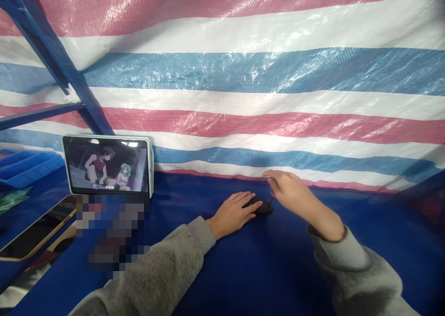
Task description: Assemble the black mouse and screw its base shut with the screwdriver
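Observation:
A small black oval object (266, 208) lies on the blue tabletop (243, 269). My left hand (233, 214) rests flat on its left part, fingers spread, covering some of it. Above its right end, my right hand (285, 191) is closed round a thin tool with a red part (272, 196); the tool points down, its tip at the black object. The tool's upper end is mostly hidden by my fingers.
A tablet (107, 165) showing a cartoon stands at the left. Nearer lies a phone (38, 228), with a blue plastic tray (31, 167) behind it. Blue metal bars (62, 66) rise at the upper left. A striped plastic sheet (243, 70) hangs behind the table.

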Demonstrator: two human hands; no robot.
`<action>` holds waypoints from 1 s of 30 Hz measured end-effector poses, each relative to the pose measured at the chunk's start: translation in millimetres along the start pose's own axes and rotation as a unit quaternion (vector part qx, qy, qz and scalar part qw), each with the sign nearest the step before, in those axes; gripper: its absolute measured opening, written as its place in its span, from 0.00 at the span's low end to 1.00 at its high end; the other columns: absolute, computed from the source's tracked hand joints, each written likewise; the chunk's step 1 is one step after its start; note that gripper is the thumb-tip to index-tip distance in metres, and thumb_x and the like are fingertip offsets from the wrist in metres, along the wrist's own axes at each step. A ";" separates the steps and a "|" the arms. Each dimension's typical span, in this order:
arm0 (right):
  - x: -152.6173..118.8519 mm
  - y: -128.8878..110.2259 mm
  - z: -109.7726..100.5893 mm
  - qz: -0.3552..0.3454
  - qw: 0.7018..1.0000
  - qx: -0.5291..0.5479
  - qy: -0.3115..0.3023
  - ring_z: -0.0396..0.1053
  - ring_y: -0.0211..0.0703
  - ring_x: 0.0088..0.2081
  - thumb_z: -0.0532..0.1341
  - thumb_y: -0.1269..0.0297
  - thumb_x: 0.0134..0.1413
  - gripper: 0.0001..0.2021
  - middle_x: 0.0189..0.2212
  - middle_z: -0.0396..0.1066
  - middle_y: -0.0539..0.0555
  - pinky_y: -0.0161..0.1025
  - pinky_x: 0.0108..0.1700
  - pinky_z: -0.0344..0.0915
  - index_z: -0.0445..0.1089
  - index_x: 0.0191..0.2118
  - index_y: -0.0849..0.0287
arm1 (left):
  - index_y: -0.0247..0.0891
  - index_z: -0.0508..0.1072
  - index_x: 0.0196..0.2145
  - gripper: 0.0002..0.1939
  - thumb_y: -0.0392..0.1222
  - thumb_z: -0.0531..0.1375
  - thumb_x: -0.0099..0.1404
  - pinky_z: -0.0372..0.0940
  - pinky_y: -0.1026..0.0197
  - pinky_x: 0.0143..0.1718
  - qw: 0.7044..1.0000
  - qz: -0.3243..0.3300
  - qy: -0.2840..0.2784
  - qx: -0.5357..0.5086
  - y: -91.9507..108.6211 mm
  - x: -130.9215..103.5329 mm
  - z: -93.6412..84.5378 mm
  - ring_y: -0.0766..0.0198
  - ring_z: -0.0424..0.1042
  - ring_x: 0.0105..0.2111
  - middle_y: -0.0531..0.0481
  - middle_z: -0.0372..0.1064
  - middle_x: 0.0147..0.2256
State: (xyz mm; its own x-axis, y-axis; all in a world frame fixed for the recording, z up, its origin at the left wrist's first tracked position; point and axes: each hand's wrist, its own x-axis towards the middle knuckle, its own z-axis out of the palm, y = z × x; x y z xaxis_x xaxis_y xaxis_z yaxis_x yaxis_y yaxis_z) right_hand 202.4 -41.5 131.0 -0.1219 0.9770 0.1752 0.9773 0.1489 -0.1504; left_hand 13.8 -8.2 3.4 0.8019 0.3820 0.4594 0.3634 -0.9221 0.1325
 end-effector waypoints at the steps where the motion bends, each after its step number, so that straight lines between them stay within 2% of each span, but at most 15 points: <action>1: -1.3 1.6 -0.4 -0.012 1.000 0.003 0.010 0.73 0.46 0.39 0.48 0.73 0.59 0.19 0.39 0.76 0.57 0.38 0.41 0.61 0.71 0.49 0.59 | 0.43 0.60 0.62 0.20 0.45 0.50 0.74 0.57 0.49 0.62 1.000 0.001 -0.001 -0.003 0.1 -0.3 -0.6 0.56 0.57 0.62 0.43 0.59 0.61; 4: -4.2 4.9 -0.6 -0.030 0.999 -0.001 0.025 0.72 0.44 0.38 0.49 0.75 0.56 0.19 0.41 0.75 0.56 0.37 0.39 0.61 0.72 0.48 0.58 | 0.42 0.59 0.62 0.21 0.41 0.50 0.73 0.55 0.48 0.62 1.000 0.004 -0.005 -0.010 0.8 -1.1 -2.9 0.55 0.55 0.64 0.42 0.58 0.62; 9: -4.9 4.0 2.6 -0.006 0.999 -0.015 0.030 0.72 0.46 0.34 0.48 0.69 0.62 0.17 0.32 0.76 0.55 0.38 0.35 0.60 0.72 0.46 0.58 | 0.42 0.59 0.62 0.21 0.40 0.49 0.73 0.55 0.47 0.62 1.000 0.006 -0.011 -0.012 1.5 -1.5 -4.7 0.54 0.55 0.64 0.42 0.57 0.62; 14: -6.2 0.4 2.6 -0.021 0.999 -0.022 0.026 0.72 0.43 0.32 0.48 0.75 0.58 0.21 0.41 0.74 0.56 0.38 0.33 0.59 0.69 0.52 0.57 | 0.42 0.62 0.61 0.20 0.42 0.50 0.74 0.56 0.50 0.61 1.000 0.000 -0.007 -0.009 0.4 -1.4 -2.9 0.56 0.57 0.63 0.42 0.59 0.61; 17: -7.1 0.6 2.4 -0.026 0.999 -0.025 0.018 0.72 0.44 0.34 0.49 0.77 0.53 0.22 0.41 0.74 0.55 0.38 0.34 0.59 0.70 0.50 0.58 | 0.42 0.62 0.61 0.20 0.41 0.51 0.73 0.57 0.49 0.61 1.000 0.004 -0.004 -0.010 0.0 -1.0 -2.7 0.56 0.57 0.63 0.42 0.59 0.61; 22: -5.7 2.7 6.9 -0.015 0.999 -0.025 0.036 0.73 0.47 0.35 0.49 0.70 0.60 0.17 0.37 0.77 0.56 0.38 0.35 0.60 0.70 0.48 0.57 | 0.42 0.63 0.60 0.19 0.42 0.51 0.74 0.57 0.48 0.62 1.000 0.015 0.006 -0.018 -1.5 -1.3 -2.1 0.56 0.57 0.63 0.43 0.60 0.61; 25: -6.3 3.5 6.2 -0.022 0.999 -0.021 0.037 0.73 0.46 0.36 0.48 0.73 0.59 0.18 0.40 0.76 0.56 0.38 0.35 0.61 0.69 0.51 0.57 | 0.42 0.64 0.60 0.19 0.43 0.51 0.74 0.57 0.50 0.63 0.999 0.014 0.016 -0.031 -3.3 -2.2 -0.3 0.58 0.57 0.63 0.43 0.61 0.60; 27: -7.6 4.6 3.9 -0.024 0.999 -0.025 0.040 0.73 0.45 0.36 0.48 0.75 0.57 0.20 0.41 0.75 0.56 0.38 0.35 0.61 0.69 0.51 0.56 | 0.41 0.63 0.60 0.19 0.43 0.51 0.74 0.56 0.51 0.63 0.999 0.013 0.014 -0.039 -3.9 -2.5 0.3 0.58 0.57 0.63 0.43 0.61 0.60; 30: -9.2 7.8 1.5 -0.023 0.998 -0.032 0.054 0.72 0.44 0.36 0.49 0.76 0.54 0.20 0.40 0.74 0.55 0.37 0.35 0.61 0.71 0.48 0.56 | 0.39 0.56 0.64 0.23 0.35 0.50 0.73 0.53 0.50 0.65 0.999 0.030 -0.016 -0.042 -2.8 -2.3 -1.1 0.58 0.51 0.65 0.42 0.55 0.63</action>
State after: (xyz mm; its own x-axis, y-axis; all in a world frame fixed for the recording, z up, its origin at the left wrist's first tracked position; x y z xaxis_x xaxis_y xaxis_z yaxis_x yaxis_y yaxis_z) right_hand 210.9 -49.2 126.8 -0.1519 0.9466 0.2844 0.9804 0.1809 -0.0786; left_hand 10.3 -6.5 2.9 0.8366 0.3262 0.4401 0.2738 -0.9448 0.1799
